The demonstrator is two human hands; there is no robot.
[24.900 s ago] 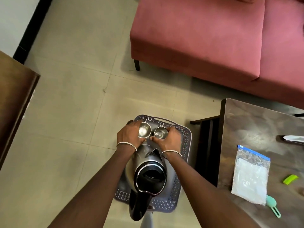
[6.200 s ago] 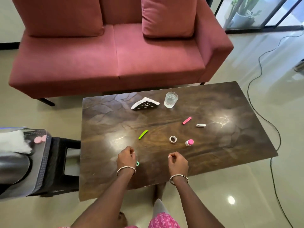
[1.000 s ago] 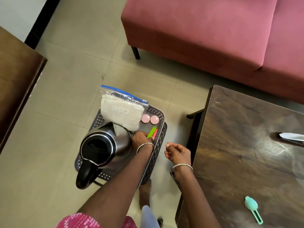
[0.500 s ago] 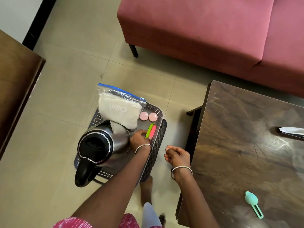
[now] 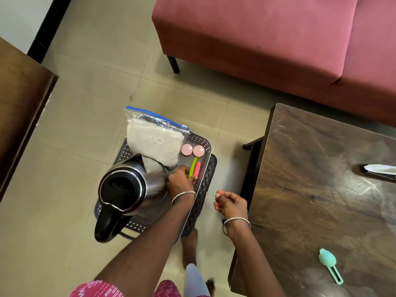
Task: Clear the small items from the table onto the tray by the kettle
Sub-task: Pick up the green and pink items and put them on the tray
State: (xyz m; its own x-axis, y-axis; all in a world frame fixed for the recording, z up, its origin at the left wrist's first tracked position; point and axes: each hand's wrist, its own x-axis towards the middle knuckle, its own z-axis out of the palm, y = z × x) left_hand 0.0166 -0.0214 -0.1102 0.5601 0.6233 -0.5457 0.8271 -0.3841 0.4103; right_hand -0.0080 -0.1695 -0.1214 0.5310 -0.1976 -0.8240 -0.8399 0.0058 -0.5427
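Left hand is down on the tray, right beside the kettle, knuckles almost against the steel body. Its fingers are curled and closed on the near ends of the green clip and the pink clip. Both clips lie flat on the tray floor, side by side and touching, far ends pointing at the two pink round caps. The zip bag leans on the tray's far corner, against the kettle spout. Right hand hangs in the air between tray and table, fingers folded into a loose fist; whether anything sits inside it, I cannot tell. Over on the table's near edge a teal scoop lies well apart from both hands, and the red sofa fills the top of the view
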